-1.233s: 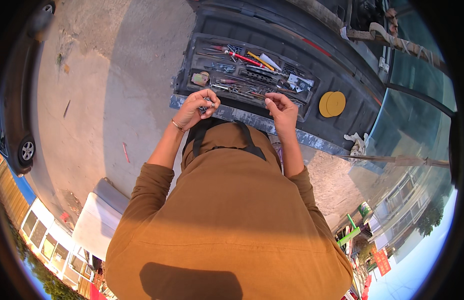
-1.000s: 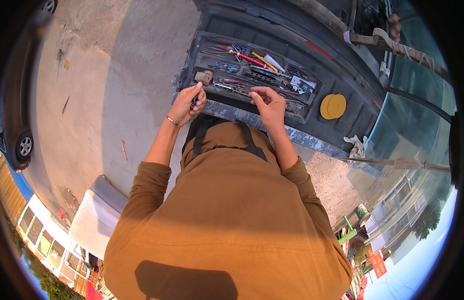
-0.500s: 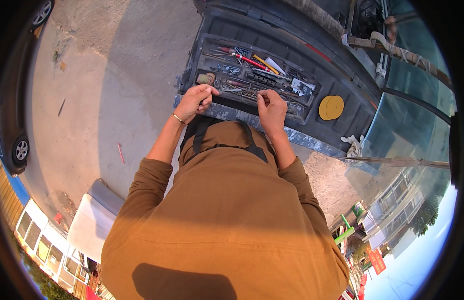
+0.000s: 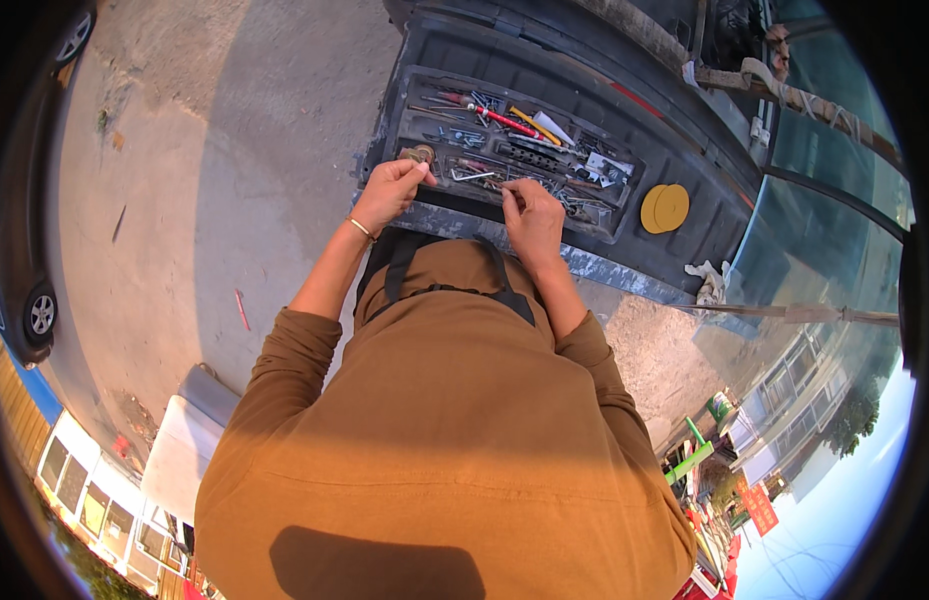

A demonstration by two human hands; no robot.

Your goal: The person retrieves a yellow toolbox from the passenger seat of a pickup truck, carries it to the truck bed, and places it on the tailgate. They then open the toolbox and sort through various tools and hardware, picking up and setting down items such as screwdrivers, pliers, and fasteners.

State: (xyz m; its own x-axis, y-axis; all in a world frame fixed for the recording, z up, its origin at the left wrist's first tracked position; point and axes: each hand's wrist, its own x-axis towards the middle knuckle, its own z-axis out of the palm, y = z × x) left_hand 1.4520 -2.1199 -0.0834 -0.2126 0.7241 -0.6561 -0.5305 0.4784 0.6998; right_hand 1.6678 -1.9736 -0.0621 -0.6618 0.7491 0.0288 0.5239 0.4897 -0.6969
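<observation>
My left hand (image 4: 387, 193) is at the left front corner of a dark tool tray (image 4: 412, 128), fingertips pinched beside a small round brownish-gold object (image 4: 421, 154). What those fingers hold, if anything, is too small to make out. My right hand (image 4: 535, 217) hovers over the tray's front edge with thumb and finger pinched together, and any small thing between them cannot be made out. Inside the tray lie a red screwdriver-like tool (image 4: 506, 120), a yellow-handled tool (image 4: 536, 127), a white cone-shaped piece (image 4: 553, 127) and several loose metal screws and rods (image 4: 474, 172).
The tray rests in a black truck bed (image 4: 704, 215) with a worn front edge (image 4: 594, 267). Two yellow discs (image 4: 665, 208) and a white rag (image 4: 708, 283) lie to its right. A glass pane (image 4: 814, 240) stands at the right. A dark car (image 4: 24, 200) is parked far left.
My right hand has shifted slightly left, closer to my left hand. My left fingers have drawn into a pinch near the round object, where a finger pointed right before.
</observation>
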